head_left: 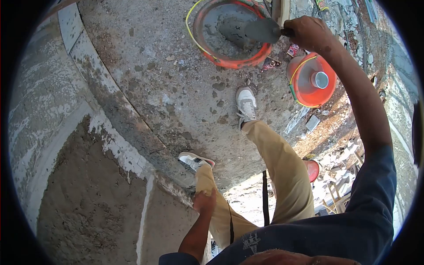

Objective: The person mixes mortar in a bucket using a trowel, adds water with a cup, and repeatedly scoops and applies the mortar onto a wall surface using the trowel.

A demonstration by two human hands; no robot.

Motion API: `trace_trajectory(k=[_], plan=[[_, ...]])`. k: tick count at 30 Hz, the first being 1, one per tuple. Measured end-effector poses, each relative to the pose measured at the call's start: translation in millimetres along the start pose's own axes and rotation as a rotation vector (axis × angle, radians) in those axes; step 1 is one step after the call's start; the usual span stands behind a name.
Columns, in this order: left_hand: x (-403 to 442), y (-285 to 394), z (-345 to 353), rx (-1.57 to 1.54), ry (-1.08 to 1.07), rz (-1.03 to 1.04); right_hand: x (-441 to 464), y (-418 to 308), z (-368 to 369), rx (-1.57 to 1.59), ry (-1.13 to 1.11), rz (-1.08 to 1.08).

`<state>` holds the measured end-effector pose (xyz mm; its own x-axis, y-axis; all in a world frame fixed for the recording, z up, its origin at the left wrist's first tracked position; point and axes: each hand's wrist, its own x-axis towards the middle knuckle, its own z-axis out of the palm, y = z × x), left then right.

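My right hand (309, 33) is closed round the dark handle of a trowel (263, 31). The trowel's wide blade reaches over the rim of a round orange tub (234, 64), touching or just above the heap of wet grey mortar (234, 32) inside it. A yellow handle (189, 31) loops along the tub's left side. My left hand (204, 201) rests on the knee of my tan trousers (205, 179), thumb apart; the other fingertips are hard to make out.
An orange bucket (316, 95) with a metal cup (319, 80) in it stands right of my shoe (246, 104). On the left runs a low concrete edge (115, 97) beside a patch of wet mortar (97, 194). Rubble (344, 176) and a red container (312, 171) lie at the right.
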<state>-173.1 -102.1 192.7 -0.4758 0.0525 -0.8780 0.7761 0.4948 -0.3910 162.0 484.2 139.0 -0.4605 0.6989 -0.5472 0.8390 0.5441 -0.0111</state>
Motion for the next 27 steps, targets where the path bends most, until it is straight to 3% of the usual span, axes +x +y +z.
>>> trace_trajectory(k=[3, 6, 10, 15, 17, 20, 23, 27], plan=[[-2.5, -1.8, -2.9, -0.013, -0.006, -0.023, 19.2, -20.2, 5.9, -0.299, 0.023, 0.000], [-3.4, -4.7, -5.6, -0.043, 0.001, -0.023, 50.9, -55.5, 38.8, -0.223, -0.066, -0.002], [-7.8, -6.4, -5.2, -0.040, 0.038, -0.036, 69.1, -68.3, 18.8, -0.121, -0.571, 0.180], [-5.6, -18.8, 14.2, -0.089, 0.064, -0.014, 38.7, -56.0, 88.6, 0.335, -0.428, 0.312], [-3.4, -18.9, 11.1, -0.101, 0.047, -0.035, 46.3, -68.0, 141.1, 0.486, -0.256, 0.357], [-2.1, -13.0, 4.9, -0.119, 0.016, -0.046, 66.2, -101.6, 119.5, 0.816, -0.429, 0.476], [-0.6, -10.3, 1.6, -0.092, 0.017, -0.046, 70.7, -94.7, 145.6, 0.969, -0.425, 0.429], [-1.2, -3.4, -5.4, -0.067, -0.020, -0.057, 38.4, -86.0, 157.3, 1.518, -0.341, 0.489]])
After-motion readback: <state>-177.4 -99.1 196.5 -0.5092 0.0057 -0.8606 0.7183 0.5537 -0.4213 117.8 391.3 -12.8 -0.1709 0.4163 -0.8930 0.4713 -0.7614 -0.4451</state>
